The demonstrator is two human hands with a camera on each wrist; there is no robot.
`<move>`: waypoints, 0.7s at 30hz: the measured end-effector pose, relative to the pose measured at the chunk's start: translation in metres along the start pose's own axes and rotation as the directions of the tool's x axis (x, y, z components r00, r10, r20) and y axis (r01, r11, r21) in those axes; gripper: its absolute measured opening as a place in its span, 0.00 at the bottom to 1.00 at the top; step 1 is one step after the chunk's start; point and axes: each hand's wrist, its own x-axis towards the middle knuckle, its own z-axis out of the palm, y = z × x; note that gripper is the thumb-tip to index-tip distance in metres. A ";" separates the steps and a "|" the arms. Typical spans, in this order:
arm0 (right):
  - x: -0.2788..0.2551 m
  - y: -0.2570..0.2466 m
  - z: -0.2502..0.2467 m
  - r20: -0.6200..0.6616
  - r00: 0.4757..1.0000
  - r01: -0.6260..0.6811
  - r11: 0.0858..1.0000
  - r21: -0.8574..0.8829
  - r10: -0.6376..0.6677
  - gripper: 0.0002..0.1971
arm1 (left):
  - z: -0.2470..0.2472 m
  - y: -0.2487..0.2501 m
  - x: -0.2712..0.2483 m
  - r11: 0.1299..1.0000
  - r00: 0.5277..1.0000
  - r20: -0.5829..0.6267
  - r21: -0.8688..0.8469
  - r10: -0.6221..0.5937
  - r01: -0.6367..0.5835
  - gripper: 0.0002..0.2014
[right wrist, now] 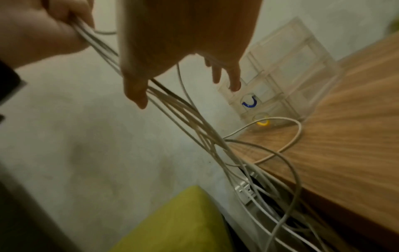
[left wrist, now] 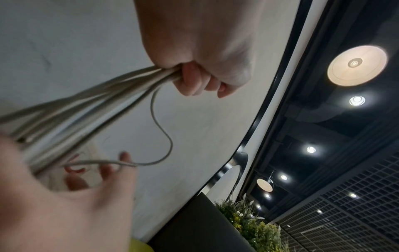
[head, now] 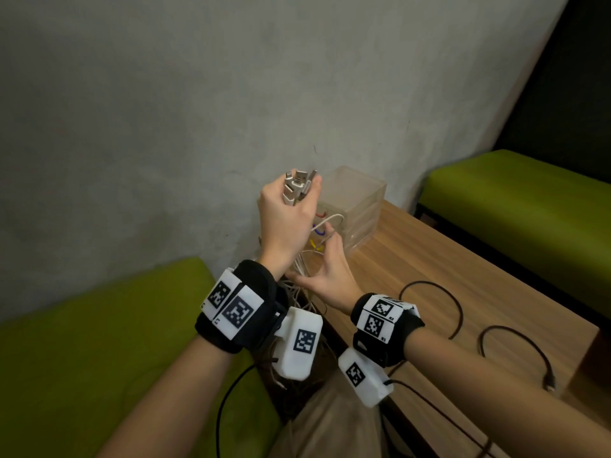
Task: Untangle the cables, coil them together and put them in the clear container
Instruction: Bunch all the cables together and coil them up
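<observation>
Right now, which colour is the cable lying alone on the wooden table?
Black. The black cable shows best in the head view, looping on the table.

Wooden table point(head: 496, 276) under clear container point(head: 358, 206)

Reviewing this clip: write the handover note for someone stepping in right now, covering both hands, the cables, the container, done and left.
Left hand: raised, grips the white cables just below their bunched connector ends.
Right hand: open, fingers spread against the hanging strands lower down, holding none.
The cables' tails trail over the wooden table edge, loose and crossing.
Clear container: stands at the table's far corner by the wall; no cables in it.
Done: ends gathered.
Left: straighten strands, coil, put in container.
</observation>
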 end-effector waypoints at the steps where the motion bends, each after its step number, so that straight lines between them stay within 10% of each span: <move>1: 0.001 0.000 -0.001 -0.014 1.000 -0.025 1.000 0.014 0.026 0.61 | -0.002 -0.002 0.002 1.000 1.000 -0.017 0.011 0.010 -0.009 0.11; 6: -0.001 -0.010 -0.014 0.014 0.991 0.134 0.991 -0.012 -0.134 0.69 | -0.013 -0.013 0.006 0.991 0.994 -0.068 0.113 0.085 -0.077 0.12; 12: -0.021 -0.023 0.017 0.579 0.815 0.134 0.982 -0.136 -0.031 0.10 | -0.007 -0.010 0.002 0.995 0.995 -0.067 0.078 0.069 -0.063 0.16; 15: -0.028 -0.024 0.022 0.706 0.708 0.239 0.946 -0.220 -0.014 0.05 | -0.018 -0.009 0.008 0.980 0.974 -0.144 0.123 0.175 -0.158 0.14; 21: 0.001 0.006 -0.022 0.554 0.830 0.173 0.916 -0.361 0.061 0.21 | -0.029 -0.022 0.010 0.942 0.983 -0.049 0.298 0.178 -0.156 0.17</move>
